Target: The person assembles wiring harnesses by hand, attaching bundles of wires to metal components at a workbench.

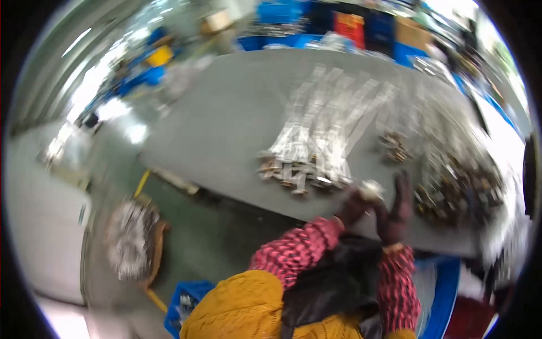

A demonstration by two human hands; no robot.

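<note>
Both my hands wear dark gloves and are at the near edge of a grey table; motion blurs the picture. My left hand is closed at a small whitish thing, too smeared to name. Just to its right, my right hand has its fingers stretched away from me, with nothing visible in them. Beyond my left hand lies a row of long, clear, shiny strips with brown and metallic ends toward me. A small cluster of brown metallic pieces sits to their right.
A larger heap of similar strips with dark metallic ends covers the table's right side. Below the table are a blue crate, a small blue bin and a cardboard box with clear wrapped items. Blue and red containers stand behind.
</note>
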